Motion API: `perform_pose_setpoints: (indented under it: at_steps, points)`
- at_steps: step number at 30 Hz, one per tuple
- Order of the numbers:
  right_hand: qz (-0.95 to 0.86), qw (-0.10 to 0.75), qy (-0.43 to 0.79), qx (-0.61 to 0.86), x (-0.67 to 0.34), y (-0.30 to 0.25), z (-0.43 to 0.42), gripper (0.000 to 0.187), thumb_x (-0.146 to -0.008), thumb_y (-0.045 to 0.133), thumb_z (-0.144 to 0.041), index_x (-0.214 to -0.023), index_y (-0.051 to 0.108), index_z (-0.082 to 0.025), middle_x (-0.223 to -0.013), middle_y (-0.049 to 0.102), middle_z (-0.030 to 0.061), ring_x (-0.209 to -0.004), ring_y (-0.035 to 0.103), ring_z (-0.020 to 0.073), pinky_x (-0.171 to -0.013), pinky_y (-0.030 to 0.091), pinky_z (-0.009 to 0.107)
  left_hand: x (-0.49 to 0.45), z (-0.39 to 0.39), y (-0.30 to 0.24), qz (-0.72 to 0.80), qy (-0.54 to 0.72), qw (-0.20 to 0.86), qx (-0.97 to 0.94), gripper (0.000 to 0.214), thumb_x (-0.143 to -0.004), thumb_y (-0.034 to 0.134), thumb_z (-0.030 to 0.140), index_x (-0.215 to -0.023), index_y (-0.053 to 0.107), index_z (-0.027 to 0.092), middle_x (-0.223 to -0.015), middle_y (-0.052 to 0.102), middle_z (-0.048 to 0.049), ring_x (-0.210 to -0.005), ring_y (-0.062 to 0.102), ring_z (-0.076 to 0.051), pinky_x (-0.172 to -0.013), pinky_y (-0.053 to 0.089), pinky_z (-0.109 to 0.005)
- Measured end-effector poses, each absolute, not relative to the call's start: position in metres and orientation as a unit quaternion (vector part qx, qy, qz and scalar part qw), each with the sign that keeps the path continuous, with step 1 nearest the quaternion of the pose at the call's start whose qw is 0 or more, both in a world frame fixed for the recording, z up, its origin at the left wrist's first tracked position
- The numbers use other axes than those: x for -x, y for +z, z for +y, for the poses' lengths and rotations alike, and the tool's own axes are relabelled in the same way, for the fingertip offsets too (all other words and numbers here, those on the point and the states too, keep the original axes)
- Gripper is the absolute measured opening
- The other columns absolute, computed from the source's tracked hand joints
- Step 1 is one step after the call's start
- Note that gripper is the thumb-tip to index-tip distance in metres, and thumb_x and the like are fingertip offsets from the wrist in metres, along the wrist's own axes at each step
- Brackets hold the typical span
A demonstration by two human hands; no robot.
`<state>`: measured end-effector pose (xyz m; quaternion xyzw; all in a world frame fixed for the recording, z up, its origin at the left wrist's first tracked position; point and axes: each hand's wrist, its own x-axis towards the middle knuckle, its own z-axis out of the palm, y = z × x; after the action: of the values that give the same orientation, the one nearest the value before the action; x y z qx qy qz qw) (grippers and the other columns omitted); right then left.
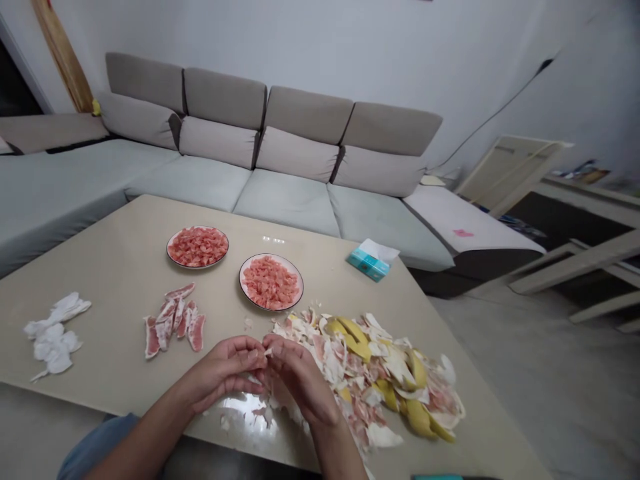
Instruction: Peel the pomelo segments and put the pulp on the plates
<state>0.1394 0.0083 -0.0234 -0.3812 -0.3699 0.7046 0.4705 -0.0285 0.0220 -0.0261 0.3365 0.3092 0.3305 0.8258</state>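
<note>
A small scrap of pomelo pith [267, 351] is held pinched between the left hand [220, 373] and the right hand [300, 380], just beside one heaped pile of pomelo peel [380, 380]. Two plates of pomelo pulp [197, 229] [271, 255], about five pink pomelo segments [175, 320], one tissue box [369, 264] and crumpled tissues [53, 340] are laid on the beige table [115, 267].

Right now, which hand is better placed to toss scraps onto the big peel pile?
Probably the right hand: it sits directly beside the peel pile. The left hand lies farther from the pile, on the side nearer the pink fruit strips.
</note>
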Motion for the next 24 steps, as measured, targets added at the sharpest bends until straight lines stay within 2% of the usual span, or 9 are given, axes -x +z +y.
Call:
perform_pose_setpoints:
  at_steps: [5, 9, 13, 15, 17, 21, 23, 24]
  points:
    - [-0.350, 0.476, 0.717, 0.370, -0.138, -0.020, 0.008, 0.021, -0.073, 0.068, -0.037, -0.073, 0.065, -0.017, -0.075, 0.063, 0.0037, -0.071, 0.061, 0.0179, -0.074, 0.049, 0.030, 0.030, 0.021, -0.028, 0.287, 0.316, 0.847, -0.317, 0.018, -0.080, 0.069, 0.027, -0.088, 0.068, 0.011, -0.078, 0.057, -0.0041, -0.060, 0.052, -0.008, -0.058, 0.049, -0.021]
    - [-0.365, 0.480, 0.697, 0.389, -0.142, -0.024, 0.007, 0.023, -0.079, 0.063, -0.040, -0.081, 0.065, -0.017, -0.074, 0.063, 0.0036, -0.067, 0.059, 0.0172, -0.071, 0.048, 0.030, 0.030, 0.022, -0.028, 0.264, 0.318, 0.856, -0.310, 0.020, -0.085, 0.063, 0.026, -0.090, 0.068, 0.007, -0.088, 0.063, -0.0110, -0.061, 0.052, -0.007, -0.057, 0.048, -0.019]
    - [-0.477, 0.485, 0.550, 0.485, -0.152, -0.034, 0.007, 0.023, -0.081, 0.064, -0.040, -0.073, 0.063, -0.018, -0.079, 0.063, 0.0028, -0.074, 0.059, 0.0175, -0.070, 0.046, 0.028, 0.029, 0.024, -0.030, 0.275, 0.339, 0.855, -0.279, 0.027, -0.088, 0.059, 0.028, -0.104, 0.066, 0.008, -0.093, 0.068, -0.0156, -0.062, 0.057, -0.010, -0.057, 0.048, -0.020]
    - [-0.529, 0.474, 0.463, 0.531, -0.157, -0.038, 0.005, 0.017, -0.081, 0.065, -0.036, -0.075, 0.064, -0.019, -0.082, 0.063, 0.0029, -0.078, 0.059, 0.0187, -0.074, 0.046, 0.030, 0.029, 0.025, -0.031, 0.283, 0.346, 0.855, -0.261, 0.030, -0.088, 0.059, 0.030, -0.109, 0.064, 0.010, -0.093, 0.068, -0.0154, -0.065, 0.060, -0.012, -0.057, 0.048, -0.021]
    - [-0.563, 0.463, 0.387, 0.565, -0.158, -0.039, 0.003, 0.012, -0.081, 0.065, -0.032, -0.082, 0.066, -0.021, -0.087, 0.065, 0.0041, -0.082, 0.060, 0.0205, -0.078, 0.046, 0.032, 0.029, 0.025, -0.031, 0.288, 0.349, 0.857, -0.246, 0.030, -0.087, 0.059, 0.031, -0.109, 0.063, 0.011, -0.093, 0.068, -0.0147, -0.066, 0.062, -0.013, -0.059, 0.049, -0.021]
    - [-0.595, 0.461, 0.314, 0.579, -0.155, -0.036, -0.003, 0.020, -0.085, 0.060, -0.030, -0.069, 0.067, -0.021, -0.091, 0.065, 0.0067, -0.089, 0.060, 0.0219, -0.085, 0.046, 0.035, 0.027, 0.025, -0.031, 0.302, 0.351, 0.853, -0.242, 0.026, -0.086, 0.061, 0.033, -0.100, 0.064, 0.011, -0.084, 0.066, -0.0102, -0.061, 0.058, -0.010, -0.055, 0.046, -0.019]
    - [-0.597, 0.472, 0.318, 0.565, -0.152, -0.034, -0.007, 0.011, -0.085, 0.060, -0.028, -0.085, 0.070, -0.022, -0.100, 0.064, 0.0070, -0.093, 0.060, 0.0212, -0.086, 0.047, 0.035, 0.025, 0.024, -0.033, 0.321, 0.359, 0.833, -0.272, 0.028, -0.086, 0.059, 0.039, -0.092, 0.063, 0.012, -0.074, 0.062, -0.0053, -0.054, 0.052, -0.007, -0.049, 0.039, -0.017]
    - [-0.602, 0.475, 0.326, 0.553, -0.149, -0.033, -0.009, 0.016, -0.084, 0.062, -0.026, -0.099, 0.068, -0.024, -0.107, 0.063, 0.0071, -0.094, 0.060, 0.0209, -0.086, 0.048, 0.035, 0.023, 0.023, -0.034, 0.333, 0.363, 0.819, -0.295, 0.030, -0.086, 0.059, 0.043, -0.088, 0.063, 0.013, -0.070, 0.060, -0.0032, -0.051, 0.049, -0.006, -0.046, 0.036, -0.016]
